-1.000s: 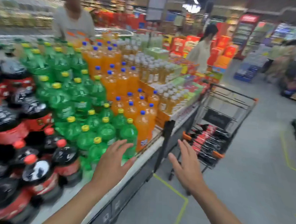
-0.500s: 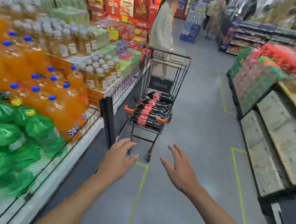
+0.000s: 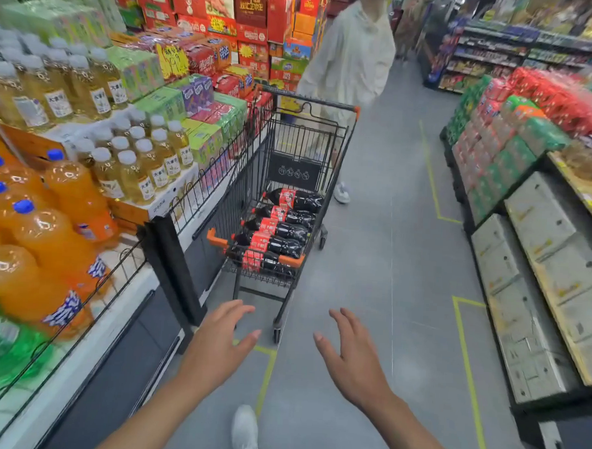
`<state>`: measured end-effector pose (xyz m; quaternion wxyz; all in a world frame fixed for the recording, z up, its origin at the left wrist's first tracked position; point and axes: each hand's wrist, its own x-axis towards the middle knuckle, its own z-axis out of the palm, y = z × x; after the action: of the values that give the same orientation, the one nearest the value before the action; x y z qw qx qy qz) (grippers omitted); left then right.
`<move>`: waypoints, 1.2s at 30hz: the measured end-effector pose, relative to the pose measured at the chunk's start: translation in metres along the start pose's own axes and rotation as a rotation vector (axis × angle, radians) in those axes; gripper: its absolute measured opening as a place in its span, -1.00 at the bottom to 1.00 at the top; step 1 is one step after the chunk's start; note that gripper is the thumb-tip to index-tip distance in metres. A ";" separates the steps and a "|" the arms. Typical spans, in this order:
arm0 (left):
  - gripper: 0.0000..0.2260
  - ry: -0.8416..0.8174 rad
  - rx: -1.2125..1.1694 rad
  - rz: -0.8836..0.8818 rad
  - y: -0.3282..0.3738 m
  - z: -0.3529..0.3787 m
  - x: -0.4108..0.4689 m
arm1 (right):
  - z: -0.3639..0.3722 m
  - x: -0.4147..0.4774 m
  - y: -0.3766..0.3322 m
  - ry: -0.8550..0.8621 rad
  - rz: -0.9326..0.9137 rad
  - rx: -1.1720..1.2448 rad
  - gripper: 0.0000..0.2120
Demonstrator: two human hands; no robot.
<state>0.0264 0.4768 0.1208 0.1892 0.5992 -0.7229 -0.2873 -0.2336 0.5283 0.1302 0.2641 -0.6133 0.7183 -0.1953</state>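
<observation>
A black wire shopping cart (image 3: 339, 147) with orange corners stands in the aisle ahead, beside the drinks shelf. Several dark cola bottles (image 3: 280, 228) with red labels lie in its basket. My left hand (image 3: 218, 344) hovers in the air short of the cart's near end, fingers spread and relaxed, holding nothing. My right hand (image 3: 352, 359) is raised beside it with straight fingers, also empty and apart from the cart.
On the left, a shelf (image 3: 86, 347) holds orange soda bottles (image 3: 57, 239), green bottles and yellow tea bottles (image 3: 136, 174). A person in a pale coat (image 3: 351, 55) stands beyond the cart. Boxes and packs line the right side (image 3: 533, 257). Grey floor (image 3: 381, 263) lies between.
The view has swung right, from the bottle shelf to the aisle and cart. Both hands stay raised and empty, and the cart appears nearer and more centred.
</observation>
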 end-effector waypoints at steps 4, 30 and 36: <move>-0.63 0.011 -0.044 -0.005 -0.007 -0.003 0.071 | 0.006 0.060 0.000 -0.045 0.023 0.010 -0.34; -0.58 -0.001 -0.320 -0.618 -0.065 0.030 0.430 | 0.029 0.499 0.011 -0.487 -0.157 -0.088 -0.32; -0.49 0.044 -0.554 -0.948 -0.072 0.055 0.479 | 0.051 0.561 0.021 -0.656 -0.163 -0.133 -0.40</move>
<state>-0.0542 0.0121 -0.0013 0.2048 0.7929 -0.2669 -0.5081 -0.2792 -0.0185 -0.0006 0.4241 -0.7147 0.5548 0.0390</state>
